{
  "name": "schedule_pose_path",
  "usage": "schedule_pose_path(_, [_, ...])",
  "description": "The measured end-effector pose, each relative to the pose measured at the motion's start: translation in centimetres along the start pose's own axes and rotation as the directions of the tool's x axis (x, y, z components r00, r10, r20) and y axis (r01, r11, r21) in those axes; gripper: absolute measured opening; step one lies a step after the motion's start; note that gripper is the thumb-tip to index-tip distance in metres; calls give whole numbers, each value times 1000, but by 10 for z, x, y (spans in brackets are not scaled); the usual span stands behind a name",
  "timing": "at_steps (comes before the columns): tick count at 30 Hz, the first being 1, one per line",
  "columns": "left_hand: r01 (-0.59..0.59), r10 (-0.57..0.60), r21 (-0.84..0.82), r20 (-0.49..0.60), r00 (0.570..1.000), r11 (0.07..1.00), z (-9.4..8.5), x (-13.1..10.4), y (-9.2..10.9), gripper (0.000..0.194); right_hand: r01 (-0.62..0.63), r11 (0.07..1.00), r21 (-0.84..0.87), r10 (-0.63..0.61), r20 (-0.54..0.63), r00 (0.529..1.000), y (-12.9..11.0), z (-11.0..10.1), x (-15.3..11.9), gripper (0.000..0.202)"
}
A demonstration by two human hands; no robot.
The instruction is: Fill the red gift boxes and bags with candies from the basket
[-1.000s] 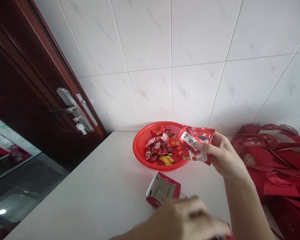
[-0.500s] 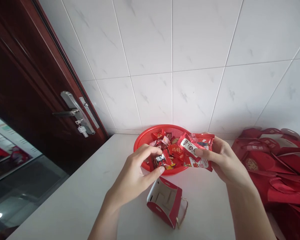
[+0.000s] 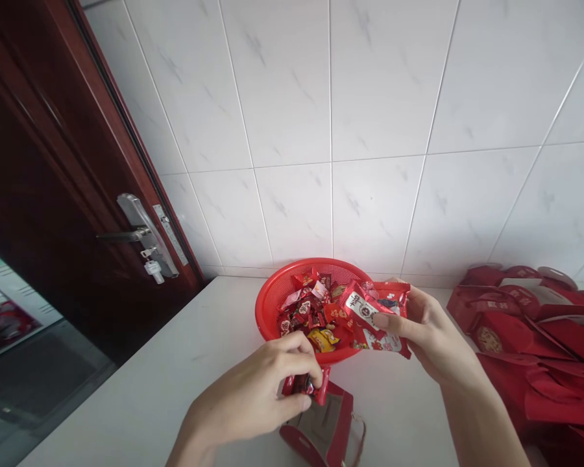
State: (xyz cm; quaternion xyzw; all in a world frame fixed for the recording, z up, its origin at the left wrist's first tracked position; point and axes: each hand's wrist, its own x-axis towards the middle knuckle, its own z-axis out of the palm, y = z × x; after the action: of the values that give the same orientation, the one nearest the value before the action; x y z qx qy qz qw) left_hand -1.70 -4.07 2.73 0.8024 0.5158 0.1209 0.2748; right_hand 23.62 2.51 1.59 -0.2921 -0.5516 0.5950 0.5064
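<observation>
A small red-wrapped candy (image 3: pixel 322 387) is pinched in my left hand (image 3: pixel 267 383), over the near edge of a red gift box (image 3: pixel 339 421) with an open top and a string handle. My right hand (image 3: pixel 431 331) grips several red and white candy packets (image 3: pixel 377 321) at the right rim of a red basket (image 3: pixel 271 298). Inside the basket lie many wrapped candies (image 3: pixel 304 305), one of them yellow.
A pile of red boxes (image 3: pixel 530 344) lies on the right. The white table (image 3: pixel 175 376) meets a tiled wall (image 3: pixel 292 97). At the left stands a dark red door (image 3: pixel 53 162) with a metal handle (image 3: pixel 126 236) and keys (image 3: pixel 152 269).
My left hand has moved down from the basket to above the box, with the candy in it. My right hand still holds its packets. The view has tilted up slightly.
</observation>
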Motion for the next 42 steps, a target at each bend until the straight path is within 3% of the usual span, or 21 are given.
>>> schedule_pose_path(7, [-6, 4, 38, 43, 999, 999, 0, 2, -5, 30, 8, 1000, -4, -8, 6, 1000, 1, 1, 2, 38])
schedule_pose_path(18, [101, -106, 67, 81, 991, 993, -1, 5, -4, 21, 9, 998, -59, -9, 1, 1000, 1, 3, 2, 36])
schedule_pose_path(29, [-30, 30, 101, -2, 1000, 994, -1, 4, -7, 29, 8, 999, -42, -8, 4, 1000, -1, 3, 1, 37])
schedule_pose_path(35, [-11, 12, 72, -20, 1000, 997, -3, 4, -8, 23, 2, 998, -66, -4, -25, 1000, -3, -2, -1, 35])
schedule_pose_path(42, [-126, 114, -35, -235, 965, 991, -9, 3, -14, 26, -26, 1000, 14, 26, 8, 1000, -6, -3, 2, 37])
